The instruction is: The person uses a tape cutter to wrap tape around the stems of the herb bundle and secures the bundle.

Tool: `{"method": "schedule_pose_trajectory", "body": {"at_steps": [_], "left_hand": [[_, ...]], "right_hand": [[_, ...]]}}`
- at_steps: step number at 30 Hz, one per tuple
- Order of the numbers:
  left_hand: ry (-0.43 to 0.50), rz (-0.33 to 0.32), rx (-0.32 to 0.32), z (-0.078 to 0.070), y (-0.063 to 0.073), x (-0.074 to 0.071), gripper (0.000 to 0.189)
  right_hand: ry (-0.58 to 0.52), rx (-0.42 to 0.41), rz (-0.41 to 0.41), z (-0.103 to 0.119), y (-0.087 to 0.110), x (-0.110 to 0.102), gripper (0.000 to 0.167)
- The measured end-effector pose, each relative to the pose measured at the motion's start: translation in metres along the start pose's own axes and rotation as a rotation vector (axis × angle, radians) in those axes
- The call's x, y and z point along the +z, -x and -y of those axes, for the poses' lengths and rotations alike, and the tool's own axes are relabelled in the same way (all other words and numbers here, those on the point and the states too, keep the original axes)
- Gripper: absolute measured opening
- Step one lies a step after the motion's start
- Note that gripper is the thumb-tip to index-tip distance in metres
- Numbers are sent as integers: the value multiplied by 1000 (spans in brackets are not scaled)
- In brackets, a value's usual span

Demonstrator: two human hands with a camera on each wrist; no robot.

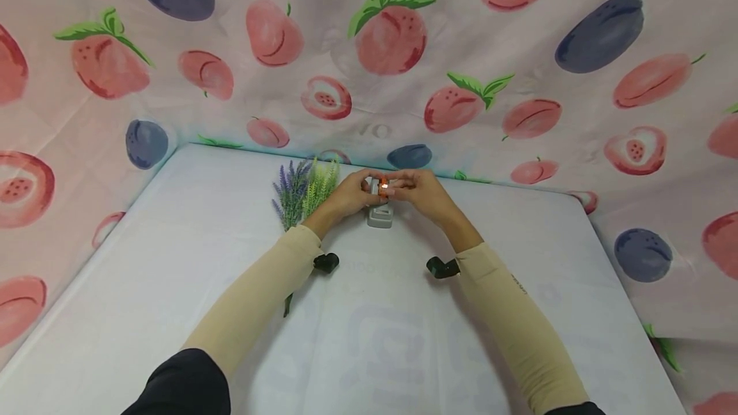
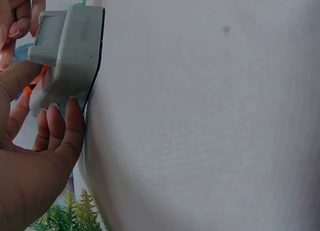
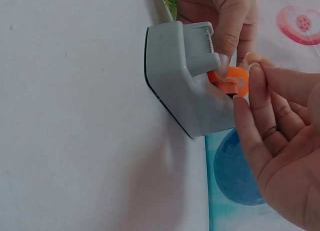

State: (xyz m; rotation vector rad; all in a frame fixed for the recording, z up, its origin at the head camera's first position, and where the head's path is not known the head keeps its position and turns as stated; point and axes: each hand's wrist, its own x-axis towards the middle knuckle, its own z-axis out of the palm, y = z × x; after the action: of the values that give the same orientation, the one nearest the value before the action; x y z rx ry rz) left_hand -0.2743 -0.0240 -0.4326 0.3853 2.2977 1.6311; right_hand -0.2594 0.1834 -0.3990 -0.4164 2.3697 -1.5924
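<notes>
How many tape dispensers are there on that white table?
1: the grey tape dispenser, near the far edge of the white table, where the left hand and right hand meet at an orange ring. No other shows, and none seems hidden.

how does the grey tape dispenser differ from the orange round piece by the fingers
Colour: the tape dispenser is grey, while the round piece is mainly orange. Size: the tape dispenser is clearly larger than the round piece. Shape: the tape dispenser is a long body with a toothed edge, unlike the round piece. Both are close to the left hand and right hand.
</notes>
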Motion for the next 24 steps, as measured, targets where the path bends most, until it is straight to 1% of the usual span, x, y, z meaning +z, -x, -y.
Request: {"method": "schedule_pose_trajectory", "body": {"at_steps": [3,7,10,16,22,24], "left_hand": [[17,3,2,-1,0,0,47],[16,2,3,-1,0,0,48],[13,2,0,-1,0,0,48],[11,-4,-3,0,0,1,48],[14,-1,-7,-2,2,1,48],[15,2,-6,-3,2,1,48]], "right_hand": [[-37,30,5,1,0,-1,35],[-61,37,10,1,0,-1,29],[-68,40,9,0,1,-1,28],[-15,53,-41,1,0,0,34],[-41,18,-45,0,0,4,22],[-45,-1,-49,0,1,5,22]]}}
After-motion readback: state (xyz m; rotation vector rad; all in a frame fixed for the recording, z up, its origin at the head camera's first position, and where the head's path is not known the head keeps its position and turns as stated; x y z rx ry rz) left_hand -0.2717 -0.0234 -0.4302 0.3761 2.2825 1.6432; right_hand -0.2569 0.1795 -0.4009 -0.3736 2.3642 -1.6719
